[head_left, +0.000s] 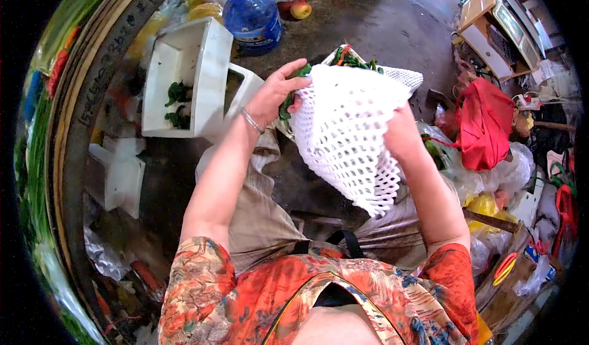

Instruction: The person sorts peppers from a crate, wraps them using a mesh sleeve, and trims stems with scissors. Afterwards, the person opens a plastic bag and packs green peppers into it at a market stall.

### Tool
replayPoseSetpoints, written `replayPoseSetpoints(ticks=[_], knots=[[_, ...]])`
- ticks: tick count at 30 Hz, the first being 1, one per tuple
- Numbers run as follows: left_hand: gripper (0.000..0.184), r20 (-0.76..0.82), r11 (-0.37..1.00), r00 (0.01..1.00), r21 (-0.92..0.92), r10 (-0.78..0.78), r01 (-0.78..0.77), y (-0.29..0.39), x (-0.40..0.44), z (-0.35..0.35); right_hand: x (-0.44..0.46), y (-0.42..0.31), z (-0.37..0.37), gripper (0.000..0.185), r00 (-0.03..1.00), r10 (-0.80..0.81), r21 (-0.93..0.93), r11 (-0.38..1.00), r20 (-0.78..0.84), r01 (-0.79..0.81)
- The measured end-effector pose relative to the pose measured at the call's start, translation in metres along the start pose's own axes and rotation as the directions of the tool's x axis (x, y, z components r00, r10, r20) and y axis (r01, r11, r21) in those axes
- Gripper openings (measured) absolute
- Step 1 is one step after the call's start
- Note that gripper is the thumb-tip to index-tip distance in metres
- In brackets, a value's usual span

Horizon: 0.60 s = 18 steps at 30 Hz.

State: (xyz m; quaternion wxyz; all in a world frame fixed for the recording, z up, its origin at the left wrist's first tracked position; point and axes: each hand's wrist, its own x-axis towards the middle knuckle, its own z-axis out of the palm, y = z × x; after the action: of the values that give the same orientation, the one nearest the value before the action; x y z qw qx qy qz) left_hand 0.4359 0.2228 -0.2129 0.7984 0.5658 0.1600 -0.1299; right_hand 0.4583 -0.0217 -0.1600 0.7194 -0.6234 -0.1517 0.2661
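A white mesh cloth hangs between my hands, over a container whose rim and green leaves show behind its top edge. My left hand is at the cloth's upper left edge, fingers bent around the edge and some leaves. The right hand is at the cloth's right side, its fingers hidden by the mesh. Left of my left arm, a white foam box stands with a few dark green leaves inside.
A blue water jug stands beyond the foam box, near an apple. At the right lie a red bag, plastic bags and a wooden cabinet. Bundled greens line the far left edge.
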Motion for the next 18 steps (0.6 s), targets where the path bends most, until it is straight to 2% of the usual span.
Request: replayPoseSetpoints(ticks=[2,3,4,5,6,7,8,9,10,11,12,13,14,15,17,18], knots=[[0.038,0.056,0.998,0.998,-0.050,-0.027,0.030,0.010,-0.008,0.011,0.005,0.015,-0.022,0.032,0.975,-0.216,-0.196,0.956,0.045,0.220],[0.038,0.059,0.998,0.998,-0.049,-0.027,0.030,0.010,-0.008,0.011,0.007,0.020,-0.033,0.032,0.982,-0.177,0.100,0.980,0.069,0.170],[0.034,0.127,0.996,0.989,-0.043,-0.072,0.078,0.009,-0.007,0.009,0.009,0.022,-0.042,0.033,0.986,-0.138,0.385,0.918,0.093,0.092],[0.031,0.194,0.992,0.974,-0.035,-0.116,0.125,0.008,-0.006,0.009,0.009,0.022,-0.049,0.035,0.997,-0.004,0.590,0.806,0.077,-0.042],[0.025,0.210,0.989,0.968,-0.028,-0.137,0.146,0.010,-0.009,0.014,0.009,0.018,-0.054,0.038,0.989,0.132,0.788,0.603,0.060,-0.128],[0.025,0.212,0.989,0.968,-0.029,-0.137,0.147,0.006,-0.007,0.014,0.008,0.014,-0.058,0.040,0.964,0.263,0.919,0.368,0.042,-0.140],[0.023,0.132,0.996,0.988,-0.031,-0.074,0.079,-0.001,-0.004,0.014,0.011,0.008,-0.059,0.040,0.964,0.263,0.919,0.368,0.041,-0.140],[0.022,0.052,1.000,0.999,-0.027,-0.009,0.010,-0.003,-0.002,0.017,0.013,-0.002,-0.059,0.043,0.992,-0.020,0.928,0.357,0.123,-0.107],[0.019,-0.075,0.993,0.997,-0.116,0.024,-0.033,0.001,-0.002,0.022,0.015,-0.009,-0.059,0.045,0.934,-0.303,0.938,0.338,0.190,-0.081],[0.017,-0.092,0.968,0.995,-0.245,0.035,-0.056,0.003,0.004,0.016,0.017,-0.006,-0.064,0.059,0.961,-0.264,0.940,0.342,0.079,0.016],[0.015,-0.028,0.945,0.995,-0.311,0.094,-0.098,0.006,0.008,0.002,0.021,-0.011,-0.063,0.064,0.957,-0.278,0.952,0.305,0.084,0.005],[0.014,0.031,0.916,0.987,-0.377,0.158,-0.135,0.010,0.008,-0.008,0.024,-0.015,-0.061,0.068,0.984,-0.178,0.939,0.340,0.008,0.054],[0.012,-0.015,0.860,0.986,-0.488,0.164,-0.150,0.009,0.011,-0.011,0.026,-0.018,-0.060,0.073,0.995,-0.074,0.919,0.384,-0.069,0.093],[0.012,-0.019,0.858,0.985,-0.488,0.173,-0.160,0.010,0.011,-0.011,0.028,-0.017,-0.057,0.066,0.987,0.071,0.875,0.475,-0.143,0.093],[0.011,-0.071,0.800,0.985,-0.575,0.159,-0.171,0.012,0.010,-0.008,0.032,0.010,-0.063,0.061,0.997,0.078,0.578,0.814,-0.009,-0.059],[0.011,-0.036,0.779,0.979,-0.600,0.201,-0.182,0.008,0.013,-0.009,0.030,0.011,-0.053,0.062,0.994,0.111,0.447,0.888,0.023,-0.110]])
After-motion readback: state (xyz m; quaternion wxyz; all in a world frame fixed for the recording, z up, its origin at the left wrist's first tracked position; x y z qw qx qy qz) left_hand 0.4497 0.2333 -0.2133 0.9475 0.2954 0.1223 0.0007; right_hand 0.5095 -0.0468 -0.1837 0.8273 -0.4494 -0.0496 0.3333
